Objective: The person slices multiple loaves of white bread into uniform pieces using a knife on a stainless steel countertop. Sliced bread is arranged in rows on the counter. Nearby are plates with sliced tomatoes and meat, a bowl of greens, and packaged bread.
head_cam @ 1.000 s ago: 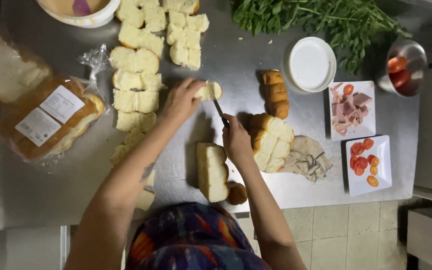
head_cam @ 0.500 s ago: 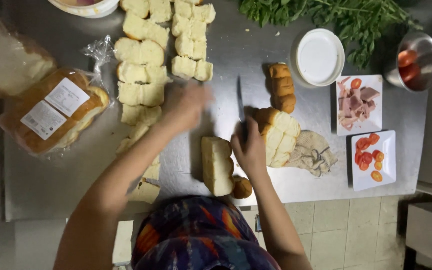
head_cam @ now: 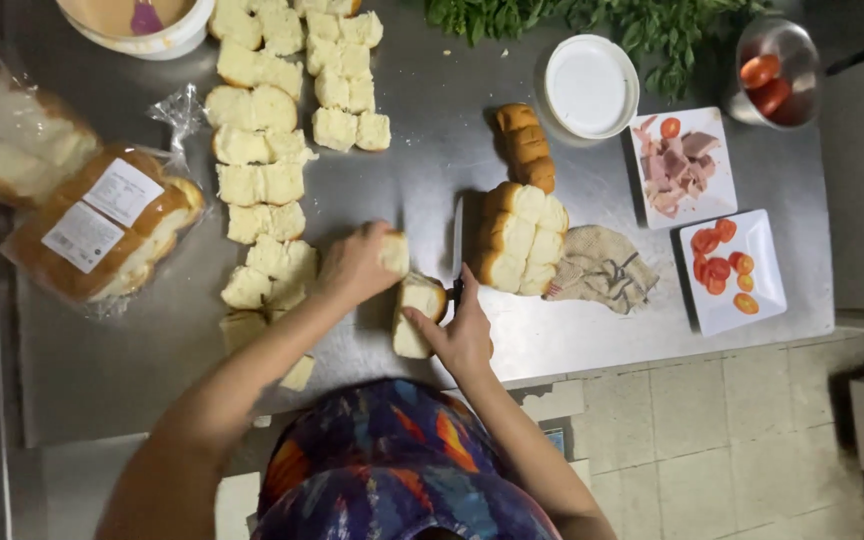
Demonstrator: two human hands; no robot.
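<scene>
- On the steel counter (head_cam: pixel 432 170), our left hand (head_cam: pixel 352 268) closes its fingers on a bread piece (head_cam: pixel 395 252).
- Just right of it, the roll strip (head_cam: pixel 414 318) runs toward us.
- Our right hand (head_cam: pixel 464 330) grips the knife (head_cam: pixel 457 245) and touches the strip, so it is nearer.

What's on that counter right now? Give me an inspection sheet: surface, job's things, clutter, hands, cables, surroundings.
Surface: steel counter, bare patches between food.
Job's things: roll piece; roll block; knife; rows of cut rolls; uncut rolls.
Clutter: bagged bread, cloth, round white lid, ham plate, tomato plate, metal bowl, herbs.
Grippers: left hand grips the roll piece; right hand holds the knife, fingers on the roll block.
Cables: nothing seen.
Surroundings: tiled floor.
</scene>
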